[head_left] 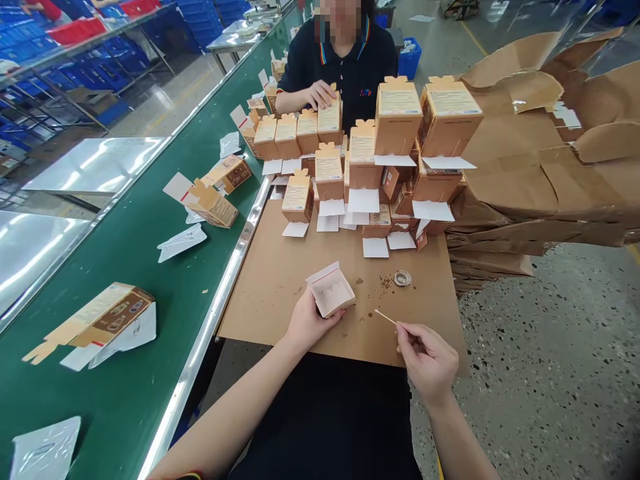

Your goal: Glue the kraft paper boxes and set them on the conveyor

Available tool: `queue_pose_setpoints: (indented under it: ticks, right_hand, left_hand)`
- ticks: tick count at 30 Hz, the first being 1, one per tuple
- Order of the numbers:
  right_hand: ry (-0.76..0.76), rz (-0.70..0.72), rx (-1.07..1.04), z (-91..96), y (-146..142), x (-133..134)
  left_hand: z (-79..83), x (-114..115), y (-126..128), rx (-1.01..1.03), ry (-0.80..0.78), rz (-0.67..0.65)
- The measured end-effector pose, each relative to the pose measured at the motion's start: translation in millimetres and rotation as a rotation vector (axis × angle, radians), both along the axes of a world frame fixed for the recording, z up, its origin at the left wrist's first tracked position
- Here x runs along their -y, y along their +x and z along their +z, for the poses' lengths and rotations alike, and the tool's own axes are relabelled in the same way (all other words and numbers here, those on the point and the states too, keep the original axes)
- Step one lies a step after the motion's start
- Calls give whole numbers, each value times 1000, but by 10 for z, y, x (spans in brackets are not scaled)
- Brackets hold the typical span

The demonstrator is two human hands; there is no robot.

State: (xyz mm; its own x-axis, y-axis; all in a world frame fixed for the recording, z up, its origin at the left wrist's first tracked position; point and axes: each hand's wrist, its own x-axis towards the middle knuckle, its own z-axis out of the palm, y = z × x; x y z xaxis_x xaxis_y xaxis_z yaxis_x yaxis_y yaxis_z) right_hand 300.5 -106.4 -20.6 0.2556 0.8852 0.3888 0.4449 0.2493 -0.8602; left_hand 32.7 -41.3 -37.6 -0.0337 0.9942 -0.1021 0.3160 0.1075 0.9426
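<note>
My left hand (311, 325) is wrapped round a small carton (334, 293), tilted so that its pale inside and raised white flap face me. Between the thumb and fingers of my right hand (427, 357) is a thin cotton swab (386, 317), its darker tip pointing left toward the carton but apart from it. Beyond the swab, a small round clear dish (402, 278) lies on the brown cardboard sheet (265, 280). Dark brown specks (386, 283) are scattered beside the dish, and a few small stains show near the swab tip.
Stacked cartons (363, 157) with white flaps hanging stand at the back of the table. A co-worker (345, 60) opposite has a hand on one carton. Left runs a green conveyor (185, 293) with cartons and plastic-wrapped packets (183, 241); crumpled brown cardboard (540, 180) is piled right.
</note>
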Motion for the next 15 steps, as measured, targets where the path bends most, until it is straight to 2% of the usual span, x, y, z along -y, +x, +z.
queue_pose_setpoints:
  ticks: [3, 6, 8, 11, 13, 15]
  right_hand:
    - [29, 30, 12, 34, -38, -44]
    - [80, 58, 28, 64, -32, -58]
    - [100, 49, 28, 62, 8, -44]
    - [81, 27, 25, 26, 73, -22]
    - [73, 36, 27, -1, 88, -30]
    - [74, 47, 29, -17, 72, -69]
  left_hand:
    - [23, -29, -34, -20, 43, 14]
    - [95, -58, -366, -138, 84, 136]
    - [150, -42, -797, -272, 108, 294]
    - [187, 37, -1591, -482, 124, 590]
    - [174, 68, -2061, -542, 109, 761]
    - [153, 39, -2397, -520, 66, 890]
